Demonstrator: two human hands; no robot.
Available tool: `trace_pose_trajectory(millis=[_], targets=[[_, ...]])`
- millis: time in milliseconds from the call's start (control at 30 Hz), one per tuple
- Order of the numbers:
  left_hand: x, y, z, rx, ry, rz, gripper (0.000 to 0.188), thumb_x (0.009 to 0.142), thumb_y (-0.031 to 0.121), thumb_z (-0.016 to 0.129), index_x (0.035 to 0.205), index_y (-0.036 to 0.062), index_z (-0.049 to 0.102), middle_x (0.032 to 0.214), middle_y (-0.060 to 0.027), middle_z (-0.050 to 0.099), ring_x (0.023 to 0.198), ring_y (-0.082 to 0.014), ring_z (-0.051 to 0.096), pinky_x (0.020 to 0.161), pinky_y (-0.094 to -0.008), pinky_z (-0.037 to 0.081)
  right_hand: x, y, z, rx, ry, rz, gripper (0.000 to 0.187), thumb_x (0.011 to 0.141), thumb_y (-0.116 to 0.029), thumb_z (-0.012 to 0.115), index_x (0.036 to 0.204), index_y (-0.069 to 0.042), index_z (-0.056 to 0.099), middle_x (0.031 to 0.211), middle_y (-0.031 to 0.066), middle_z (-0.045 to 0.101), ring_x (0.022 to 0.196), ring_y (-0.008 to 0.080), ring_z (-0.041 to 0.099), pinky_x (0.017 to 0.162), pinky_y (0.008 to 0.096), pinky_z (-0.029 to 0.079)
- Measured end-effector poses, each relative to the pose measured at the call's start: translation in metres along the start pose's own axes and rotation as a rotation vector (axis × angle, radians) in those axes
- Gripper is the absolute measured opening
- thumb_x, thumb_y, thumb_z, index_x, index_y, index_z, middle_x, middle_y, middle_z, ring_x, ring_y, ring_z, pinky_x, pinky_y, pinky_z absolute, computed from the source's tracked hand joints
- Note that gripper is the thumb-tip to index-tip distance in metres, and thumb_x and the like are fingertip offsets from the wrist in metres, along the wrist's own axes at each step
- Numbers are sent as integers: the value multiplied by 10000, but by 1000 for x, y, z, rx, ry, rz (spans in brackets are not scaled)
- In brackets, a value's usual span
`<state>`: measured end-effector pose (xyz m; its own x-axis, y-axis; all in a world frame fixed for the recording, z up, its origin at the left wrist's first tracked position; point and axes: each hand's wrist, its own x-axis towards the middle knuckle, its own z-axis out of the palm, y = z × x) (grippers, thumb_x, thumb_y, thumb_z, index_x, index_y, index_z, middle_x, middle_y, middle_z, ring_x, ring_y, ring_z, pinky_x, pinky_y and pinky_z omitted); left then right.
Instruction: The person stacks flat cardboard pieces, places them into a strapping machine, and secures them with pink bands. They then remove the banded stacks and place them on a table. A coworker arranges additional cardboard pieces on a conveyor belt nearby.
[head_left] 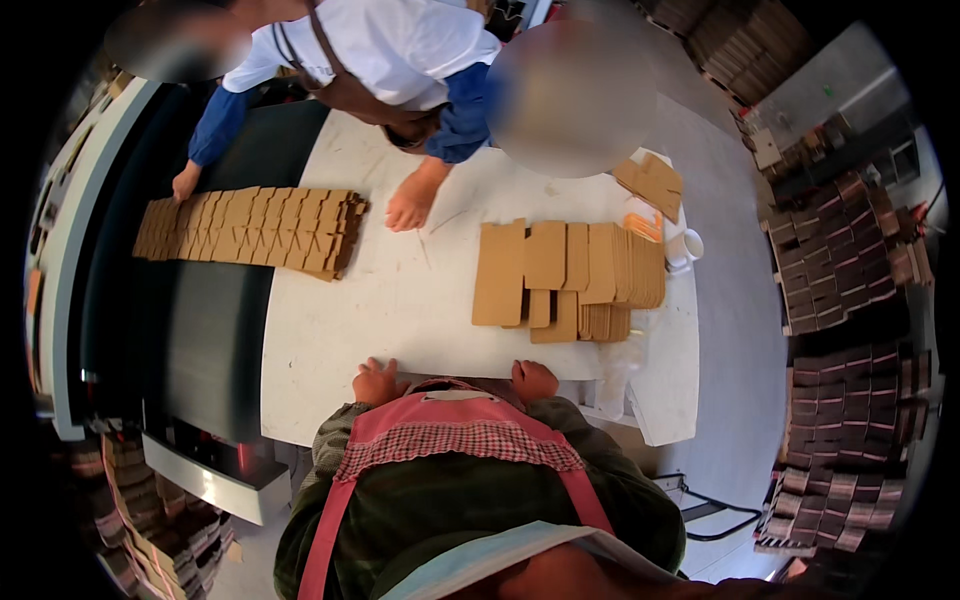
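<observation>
My left hand (375,382) rests at the near edge of the white table (400,310), its fingers loosely curled. My right hand (534,381) lies at the same edge, on the other side of my red apron, and is curled too. Neither shows anything in it. Beyond my right hand, a fanned stack of flat brown cardboard pieces (545,258) lies on the tabletop. To the left, a long overlapping row of cut cardboard blanks (255,228) runs from a dark conveyor belt (215,320) onto the table.
Across the table a co-worker in a white shirt (400,50) touches the cardboard row with one hand (186,183); the other hand (412,203) is over the tabletop. A white tape roll (684,247) stands at the right edge. Stacked bundles (835,260) line the floor on the right.
</observation>
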<state>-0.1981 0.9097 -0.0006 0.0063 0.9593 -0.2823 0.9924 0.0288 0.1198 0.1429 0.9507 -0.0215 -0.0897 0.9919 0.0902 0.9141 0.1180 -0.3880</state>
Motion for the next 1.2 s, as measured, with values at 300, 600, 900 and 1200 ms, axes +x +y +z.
trace_pose_trajectory(millis=[300,600,900,1200], targets=[[8,14,-27,15,-185,-71,650,743,540,621,1253,150,513,1231,-332,441,1055,-501,502,605,-464,522,-5,0,-4,22,152,-39,294,821,-269,585,607,-74,534,593,105,539,567,310,547,484,446,413],[4,21,-23,8,-235,-159,666,762,553,598,1253,115,493,1290,-346,381,1162,-543,392,757,-500,500,-3,17,-3,141,-63,-207,279,840,-263,565,648,-63,535,642,124,561,619,328,562,548,451,448],[9,40,-40,-56,-237,-293,698,725,590,605,1195,76,562,1289,-378,358,1169,-574,378,762,-500,510,6,44,-21,165,-341,-239,350,837,-365,587,647,-74,539,647,98,551,608,291,553,541,411,436],[19,50,-44,-132,-304,-413,732,668,608,629,1160,67,604,1336,-393,301,1240,-570,289,903,-487,445,24,92,-58,138,-639,-59,341,820,-380,547,774,-48,613,792,145,618,769,334,587,678,445,464]])
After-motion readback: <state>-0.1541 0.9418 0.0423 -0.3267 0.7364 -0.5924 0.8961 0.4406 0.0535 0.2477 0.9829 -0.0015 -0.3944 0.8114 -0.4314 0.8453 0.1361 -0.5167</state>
